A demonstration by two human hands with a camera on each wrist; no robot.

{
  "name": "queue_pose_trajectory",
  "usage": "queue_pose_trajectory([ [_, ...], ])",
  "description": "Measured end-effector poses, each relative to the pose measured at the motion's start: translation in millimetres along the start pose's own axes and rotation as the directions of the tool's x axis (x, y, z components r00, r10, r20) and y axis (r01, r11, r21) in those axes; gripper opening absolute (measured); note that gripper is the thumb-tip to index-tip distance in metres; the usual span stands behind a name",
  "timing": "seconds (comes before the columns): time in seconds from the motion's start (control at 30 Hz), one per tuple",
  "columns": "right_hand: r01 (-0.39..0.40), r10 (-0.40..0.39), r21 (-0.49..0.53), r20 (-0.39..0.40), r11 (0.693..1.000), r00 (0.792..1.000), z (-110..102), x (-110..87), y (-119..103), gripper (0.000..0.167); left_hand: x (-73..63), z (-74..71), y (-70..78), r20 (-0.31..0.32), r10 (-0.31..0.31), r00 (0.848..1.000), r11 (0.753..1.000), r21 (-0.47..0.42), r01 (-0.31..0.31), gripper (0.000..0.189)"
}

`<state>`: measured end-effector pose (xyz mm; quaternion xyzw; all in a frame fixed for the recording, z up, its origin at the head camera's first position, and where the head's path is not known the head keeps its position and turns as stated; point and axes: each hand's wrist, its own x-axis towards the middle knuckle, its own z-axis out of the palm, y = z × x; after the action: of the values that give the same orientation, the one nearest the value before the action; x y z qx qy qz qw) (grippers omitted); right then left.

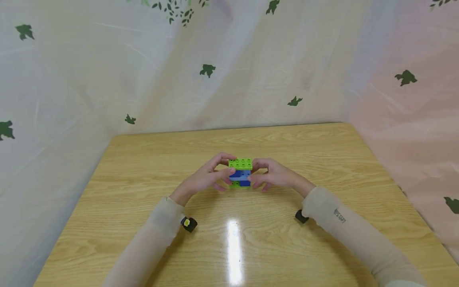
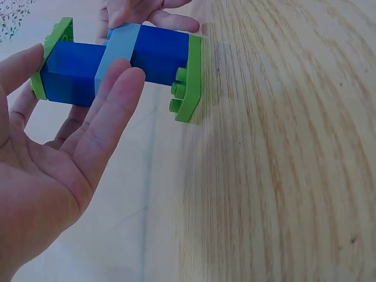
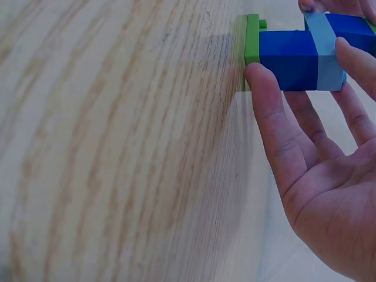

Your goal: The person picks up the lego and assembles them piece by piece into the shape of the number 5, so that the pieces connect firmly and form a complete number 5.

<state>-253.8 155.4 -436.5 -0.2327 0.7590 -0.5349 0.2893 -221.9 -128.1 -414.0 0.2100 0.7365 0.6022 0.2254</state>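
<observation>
A small tower of toy building bricks stands upright on the table between the two hands. Its top is a flat green brick (image 1: 240, 164) with studs. Below it come an upper dark blue brick (image 2: 70, 70), a light blue brick (image 2: 117, 56), a lower dark blue brick (image 3: 288, 59) and a green bottom piece (image 2: 191, 82). From the left, the left hand (image 1: 206, 177) holds the tower, its thumb at the green top brick. The right hand (image 1: 274, 174) grips the opposite side, thumb against the light blue brick and other fingers around the lower part, partly hidden.
The wooden table (image 1: 161, 247) spreads around the tower, with a bright light reflection in front. A pale cloth (image 1: 244, 99) with dark green leaf shapes hangs behind the far edge. Black wrist cameras (image 1: 189, 224) sit under both sleeves.
</observation>
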Motion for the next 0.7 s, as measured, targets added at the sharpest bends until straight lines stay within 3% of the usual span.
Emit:
queue_pose_trajectory([
  [0.5,-0.004,0.004,-0.002,0.006,1.000,1.000,1.8,1.7,0.7,0.037,-0.5,4.2,-4.6,-0.055,0.022,0.998,0.999,-0.047,-0.025,0.038],
  [0.7,0.000,0.000,-0.007,0.000,1.000,1.000,1.1,2.1,-0.3,0.036,3.6,3.5,-9.0,-0.083,0.056,0.995,0.995,-0.072,-0.062,0.036],
])
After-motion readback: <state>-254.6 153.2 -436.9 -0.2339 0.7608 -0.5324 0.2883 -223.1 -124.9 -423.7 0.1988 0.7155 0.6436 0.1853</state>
